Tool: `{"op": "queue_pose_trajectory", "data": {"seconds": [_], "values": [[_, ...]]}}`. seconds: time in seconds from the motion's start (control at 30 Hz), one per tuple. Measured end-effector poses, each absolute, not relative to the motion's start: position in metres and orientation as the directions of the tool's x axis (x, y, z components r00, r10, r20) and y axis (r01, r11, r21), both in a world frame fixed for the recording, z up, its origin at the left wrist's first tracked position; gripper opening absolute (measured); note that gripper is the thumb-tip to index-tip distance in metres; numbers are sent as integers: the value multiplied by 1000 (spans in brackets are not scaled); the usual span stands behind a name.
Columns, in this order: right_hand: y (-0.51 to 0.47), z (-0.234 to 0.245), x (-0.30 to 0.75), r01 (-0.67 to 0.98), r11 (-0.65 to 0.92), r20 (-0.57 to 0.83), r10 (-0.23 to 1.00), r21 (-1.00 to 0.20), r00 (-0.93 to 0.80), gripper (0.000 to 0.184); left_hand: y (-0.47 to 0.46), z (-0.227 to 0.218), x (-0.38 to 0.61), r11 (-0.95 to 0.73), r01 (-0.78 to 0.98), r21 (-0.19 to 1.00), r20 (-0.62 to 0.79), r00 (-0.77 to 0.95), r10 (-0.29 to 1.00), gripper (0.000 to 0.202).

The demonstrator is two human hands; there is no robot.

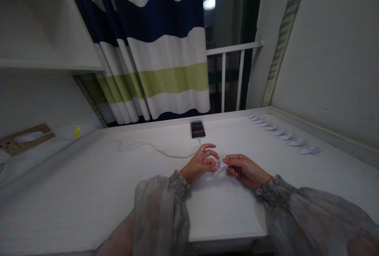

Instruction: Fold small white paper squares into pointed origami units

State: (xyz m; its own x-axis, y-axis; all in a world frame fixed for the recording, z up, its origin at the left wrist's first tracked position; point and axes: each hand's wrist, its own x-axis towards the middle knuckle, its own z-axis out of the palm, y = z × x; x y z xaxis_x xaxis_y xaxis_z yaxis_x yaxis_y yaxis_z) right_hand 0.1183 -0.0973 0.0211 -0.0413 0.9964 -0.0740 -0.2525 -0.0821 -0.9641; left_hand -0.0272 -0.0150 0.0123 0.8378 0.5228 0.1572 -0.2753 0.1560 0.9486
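Between my two hands is a small folded white paper figure, with pointed parts like an origami crane. My left hand pinches its left side between thumb and fingers, the upper fingers raised and a ring on one of them. On the other side, my right hand is closed on the figure's right edge with thumb and forefinger. Both hands hover just over the white desk. Part of the paper is hidden behind the fingertips.
A row of similar folded paper figures runs along the desk's right side. Beyond my hands lies a phone with a white cable trailing left. A brown board is at the far left. A striped curtain hangs behind the desk.
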Motion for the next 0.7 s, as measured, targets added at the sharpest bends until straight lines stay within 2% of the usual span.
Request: {"op": "queue_pose_trajectory", "data": {"seconds": [0.23,0.37,0.47,0.53,0.6,0.7], "values": [[-96,21,118,-211,-68,-59,997,-975,-49,30,-14,10,-27,194,-275,942,137,840,526,63],[-95,21,119,-88,-24,-27,999,-996,32,32,-13,9,-27,185,-281,942,138,825,549,61],[-98,21,122,140,185,217,939,-973,266,28,-12,9,-28,162,-295,942,144,787,600,59],[-101,21,123,334,309,418,846,-891,332,21,-12,10,-28,145,-300,943,140,751,645,58],[-105,21,121,505,355,536,799,-787,273,17,-12,10,-27,133,-300,945,131,716,685,56],[-107,20,116,682,352,590,794,-641,144,12,-13,8,-26,130,-303,944,124,692,711,53]]}}
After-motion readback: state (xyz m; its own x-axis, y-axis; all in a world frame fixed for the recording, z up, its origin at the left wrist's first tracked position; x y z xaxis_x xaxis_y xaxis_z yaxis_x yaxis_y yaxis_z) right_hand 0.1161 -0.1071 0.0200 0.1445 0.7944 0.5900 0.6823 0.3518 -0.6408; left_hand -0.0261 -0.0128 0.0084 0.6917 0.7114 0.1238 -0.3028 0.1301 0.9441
